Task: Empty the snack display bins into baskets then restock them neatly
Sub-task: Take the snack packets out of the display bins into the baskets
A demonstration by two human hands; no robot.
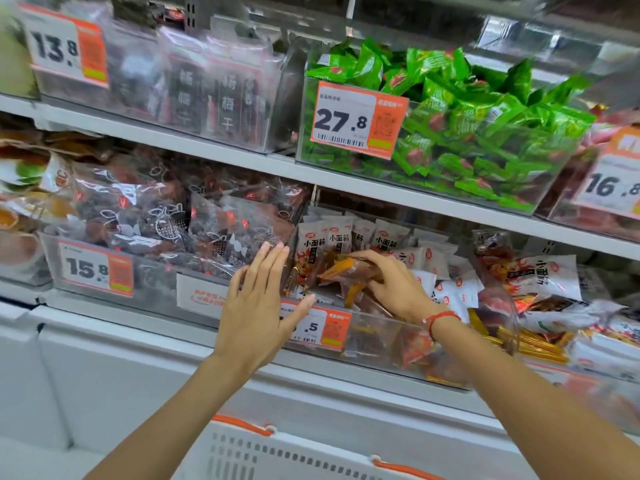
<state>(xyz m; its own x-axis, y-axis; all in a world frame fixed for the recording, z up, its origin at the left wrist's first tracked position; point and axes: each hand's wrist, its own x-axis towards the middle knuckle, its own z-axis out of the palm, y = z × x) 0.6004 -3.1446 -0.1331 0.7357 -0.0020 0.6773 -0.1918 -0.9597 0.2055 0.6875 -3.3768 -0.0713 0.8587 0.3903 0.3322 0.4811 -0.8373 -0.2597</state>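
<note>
A white basket [277,455] with orange handle clips is seen nearest, at the bottom edge, below the two forearms. Above it, the left hand [258,303] is held flat with its fingers straight and together, its grip wide and holding nothing, in front of the clear bin [377,344] on the lower shelf; the thumb lies against the bin's orange price tag [320,327]. The right hand [391,284], a red string tied at its wrist, is reached into that bin and its grip is closed around a brown-and-orange snack packet [349,270], lifted just above the other packets. White packets [391,237] are stood upright behind it in the same bin. Dark packets [166,216] are piled in the bin to the left. On the upper shelf, a clear bin is filled with green packets [464,123]
</note>
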